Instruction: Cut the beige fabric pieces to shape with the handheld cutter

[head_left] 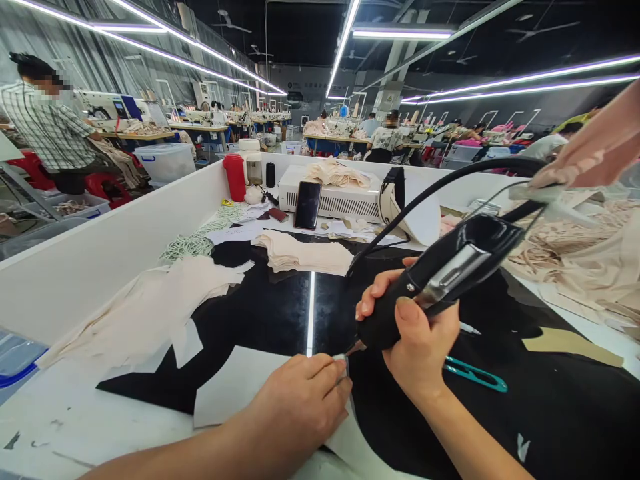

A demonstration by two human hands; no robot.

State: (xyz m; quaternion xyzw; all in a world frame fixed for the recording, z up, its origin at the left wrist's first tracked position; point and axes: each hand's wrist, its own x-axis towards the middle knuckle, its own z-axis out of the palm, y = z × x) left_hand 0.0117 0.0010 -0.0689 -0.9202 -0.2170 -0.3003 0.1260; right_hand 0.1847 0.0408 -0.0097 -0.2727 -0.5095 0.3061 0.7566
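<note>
My right hand (420, 340) is wrapped around a black corded handheld tool (450, 267), which has a silver lever along its side. The tool slants down to the left, and its narrow metal tip (356, 347) meets the fingertips of my left hand. Closed in a pinch, my left hand (300, 400) presses on a small pale piece (342, 365) whose kind I cannot make out. Under that hand lies a white sheet (235, 380) on the glossy black work surface (270, 313). Teal thread snips (477, 375) rest right of my right hand, near a white pen (470, 329).
Cream fabric pieces (310, 253) are stacked ahead, with more fabric (145, 307) at left. A phone (307, 205) leans against a white vented box (330, 193). Beige fabric (590, 253) heaps at right. The tool's cable (425, 193) arches toward a blurred pinkish shape. People work at sewing tables beyond.
</note>
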